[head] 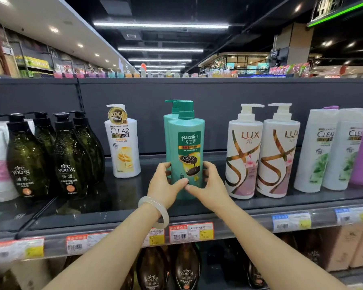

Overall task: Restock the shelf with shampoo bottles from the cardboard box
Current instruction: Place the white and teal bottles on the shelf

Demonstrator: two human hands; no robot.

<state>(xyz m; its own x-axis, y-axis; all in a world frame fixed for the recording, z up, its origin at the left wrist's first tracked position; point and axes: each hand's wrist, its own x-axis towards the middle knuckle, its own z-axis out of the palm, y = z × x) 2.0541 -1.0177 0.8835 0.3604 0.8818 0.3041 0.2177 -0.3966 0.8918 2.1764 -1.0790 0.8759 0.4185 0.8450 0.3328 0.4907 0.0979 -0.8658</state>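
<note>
A teal Hazeline shampoo bottle (pixel 187 143) with a green pump stands upright on the dark shelf (pixel 122 197), near its front. My left hand (pixel 165 183) and my right hand (pixel 205 183) grip its lower part from both sides, thumbs meeting across the front. A second teal bottle (pixel 169 114) stands just behind it, mostly hidden. The cardboard box is out of view.
On the same shelf stand dark See Young bottles (pixel 27 155) at the left, a white Clear bottle (pixel 124 143), two Lux bottles (pixel 260 151) and white Clear bottles (pixel 331 149) at the right. Bare gaps flank the teal bottle. Price tags (pixel 191 231) line the shelf edge; more bottles stand below.
</note>
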